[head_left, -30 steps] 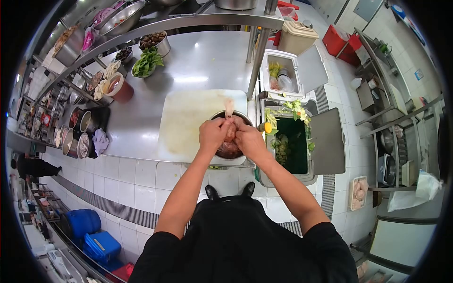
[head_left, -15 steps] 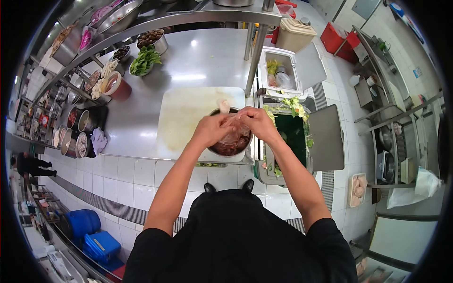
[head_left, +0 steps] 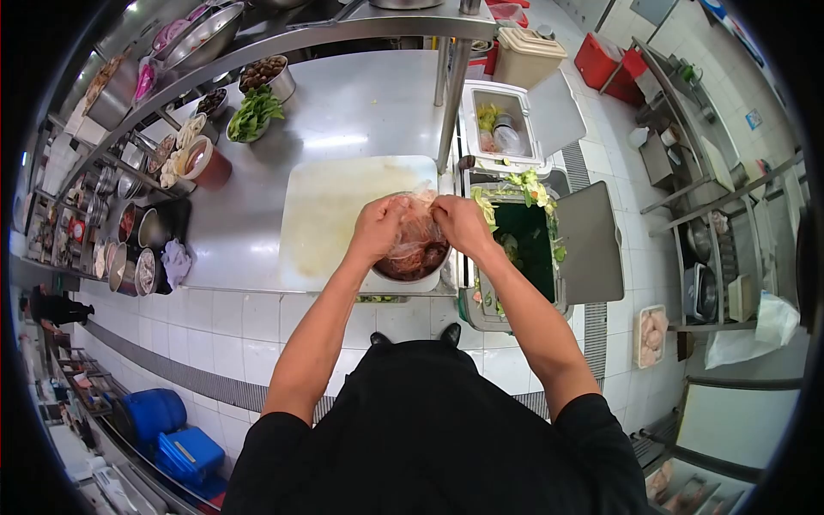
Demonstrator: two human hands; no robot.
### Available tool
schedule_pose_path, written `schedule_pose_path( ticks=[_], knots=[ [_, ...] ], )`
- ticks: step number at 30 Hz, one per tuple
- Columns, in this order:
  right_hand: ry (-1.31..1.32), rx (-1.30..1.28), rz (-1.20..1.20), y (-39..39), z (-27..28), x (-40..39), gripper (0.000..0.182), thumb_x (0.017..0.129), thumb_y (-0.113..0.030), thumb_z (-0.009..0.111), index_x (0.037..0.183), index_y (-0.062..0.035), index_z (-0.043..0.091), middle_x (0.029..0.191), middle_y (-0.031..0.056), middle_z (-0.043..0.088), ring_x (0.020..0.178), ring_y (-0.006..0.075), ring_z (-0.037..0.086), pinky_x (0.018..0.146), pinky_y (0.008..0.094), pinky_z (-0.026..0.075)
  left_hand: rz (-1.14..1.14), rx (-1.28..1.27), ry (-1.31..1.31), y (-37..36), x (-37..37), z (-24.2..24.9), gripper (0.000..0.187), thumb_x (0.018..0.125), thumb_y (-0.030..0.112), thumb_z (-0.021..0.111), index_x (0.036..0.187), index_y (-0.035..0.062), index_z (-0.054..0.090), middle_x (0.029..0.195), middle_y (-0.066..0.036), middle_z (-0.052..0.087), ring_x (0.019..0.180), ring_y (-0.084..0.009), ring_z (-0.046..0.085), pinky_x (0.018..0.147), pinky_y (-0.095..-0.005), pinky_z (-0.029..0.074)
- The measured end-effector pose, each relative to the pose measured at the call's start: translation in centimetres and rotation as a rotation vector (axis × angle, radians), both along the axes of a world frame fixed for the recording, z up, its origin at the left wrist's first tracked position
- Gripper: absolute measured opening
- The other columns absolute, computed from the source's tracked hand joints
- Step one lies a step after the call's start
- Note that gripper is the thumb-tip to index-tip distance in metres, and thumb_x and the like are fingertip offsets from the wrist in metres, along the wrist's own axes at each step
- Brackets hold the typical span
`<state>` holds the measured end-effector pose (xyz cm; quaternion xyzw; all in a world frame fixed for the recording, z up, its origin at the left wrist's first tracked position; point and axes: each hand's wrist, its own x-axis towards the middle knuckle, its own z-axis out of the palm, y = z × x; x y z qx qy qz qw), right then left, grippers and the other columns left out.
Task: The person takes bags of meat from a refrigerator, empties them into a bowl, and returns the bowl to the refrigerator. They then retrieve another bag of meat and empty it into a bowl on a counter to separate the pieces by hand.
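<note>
A clear plastic bag [head_left: 417, 225] is stretched between my two hands over a round metal pot [head_left: 448, 256]. Dark red meat [head_left: 414, 260] shows in the pot beneath the plastic. My left hand [head_left: 378, 227] grips the bag's left side with curled fingers. At the right side, my right hand [head_left: 462, 225] pinches the plastic near the pot's rim. The pot rests on the right part of a white cutting board [head_left: 322, 219]. Whether the bag lines the pot or only hangs into it, I cannot tell.
Right of the board stands an open green bin [head_left: 524, 232] with vegetable scraps, and behind it a white container [head_left: 504, 129]. Leafy greens [head_left: 255, 113], a red-brown tub [head_left: 209, 165] and several metal pots line the counter's left. A person [head_left: 56, 309] stands far left.
My hands have moved slightly apart, and the plastic between them now rises higher and is spread more. The whole view has shifted a little.
</note>
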<state>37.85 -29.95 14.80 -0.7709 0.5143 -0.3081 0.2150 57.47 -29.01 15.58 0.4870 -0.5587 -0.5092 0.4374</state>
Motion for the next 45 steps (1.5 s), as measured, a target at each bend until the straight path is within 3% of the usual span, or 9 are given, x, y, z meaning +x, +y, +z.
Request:
schedule_pose_path(
  ticks=[5,10,13,17,20,28,37,41,45],
  knots=[
    [-0.348,0.318,-0.045,0.5,2.8,1.4,0.015,0.085,-0.012,0.060,0.090,0.0003,0.066,0.087,0.0215,0.066,0.078,0.0362,0.065,0.070,0.0383,0.050,0.040,0.034,0.075,0.7,2.0,-1.1,0.023,0.096,0.022,0.058,0.094,0.0009,0.066,0.082,-0.005,0.063,0.076,-0.0119,0.056,0.069,-0.0280,0.046],
    [-0.164,0.049,0.081,1.1,-0.6,3.4,0.019,0.085,-0.014,0.057,0.094,-0.0013,0.068,0.087,0.0225,0.066,0.083,0.0417,0.063,0.073,0.0443,0.051,-0.061,-0.298,-0.662,4.1,1.8,-2.8,0.017,0.091,0.017,0.056,0.086,0.0018,0.063,0.099,-0.016,0.058,0.091,-0.0343,0.060,0.076,-0.0404,0.049],
    [-0.019,0.088,0.099,0.2,-1.0,3.4,0.021,0.085,-0.015,0.056,0.095,-0.0014,0.069,0.088,0.0224,0.067,0.083,0.0417,0.064,0.073,0.0437,0.051,-0.021,-0.486,-0.669,3.2,0.6,-3.5,0.019,0.092,0.016,0.054,0.085,0.0014,0.064,0.096,-0.019,0.056,0.091,-0.0396,0.058,0.078,-0.0453,0.048],
    [-0.282,0.349,0.043,-0.9,2.8,2.3,0.020,0.087,-0.012,0.056,0.097,0.0001,0.068,0.073,0.0178,0.067,0.067,0.0261,0.066,0.067,0.0357,0.051,-0.034,-0.229,-0.403,1.3,1.3,-0.5,0.020,0.094,0.019,0.055,0.090,0.0016,0.065,0.096,-0.016,0.058,0.088,-0.0318,0.059,0.076,-0.0364,0.048],
    [-0.468,0.332,0.118,-1.9,3.7,2.2,0.022,0.097,-0.018,0.055,0.101,0.0012,0.066,0.077,-0.0015,0.064,0.070,0.0059,0.056,0.065,0.0249,0.048,0.029,-0.170,-0.254,0.3,1.0,1.3,0.026,0.097,0.023,0.055,0.088,0.0011,0.065,0.086,-0.008,0.063,0.078,-0.0170,0.058,0.071,-0.0292,0.047],
    [-0.419,0.191,0.026,-0.2,6.0,3.2,0.051,0.086,-0.017,0.069,0.131,-0.0010,0.051,0.102,0.0084,0.066,0.088,0.0132,0.060,0.080,0.0279,0.049,-0.043,0.011,0.014,-2.1,0.8,5.8,0.027,0.101,0.024,0.052,0.096,0.0009,0.065,0.082,0.000,0.063,0.076,-0.0075,0.057,0.069,-0.0239,0.047],
    [-1.137,0.221,-0.189,-2.1,-1.0,1.8,0.021,0.087,0.000,0.058,0.107,-0.0046,0.062,0.099,0.0028,0.066,0.089,0.0106,0.062,0.078,0.0259,0.051,0.192,-0.175,0.025,1.2,1.5,3.1,0.029,0.089,0.007,0.064,0.117,0.0038,0.059,0.112,-0.010,0.064,0.095,-0.0153,0.063,0.082,-0.0269,0.050],
    [-1.302,0.045,-0.282,-8.3,3.0,-5.3,0.020,0.086,-0.007,0.058,0.105,-0.0054,0.063,0.094,0.0009,0.064,0.078,0.0116,0.060,0.067,0.0258,0.050,-0.125,-0.316,-0.567,4.5,2.0,1.2,0.034,0.082,0.005,0.066,0.116,0.0070,0.064,0.120,-0.010,0.063,0.109,-0.0263,0.061,0.094,-0.0352,0.048],
    [-0.824,0.177,-0.615,-12.8,6.5,-11.7,0.036,0.090,-0.021,0.066,0.118,0.0015,0.060,0.100,0.0061,0.068,0.082,0.0156,0.065,0.069,0.0292,0.053,-0.146,-0.418,-0.905,4.8,-0.7,0.4,0.039,0.078,0.007,0.066,0.116,0.0126,0.067,0.123,-0.011,0.062,0.116,-0.0333,0.055,0.100,-0.0425,0.045]
  ],
)
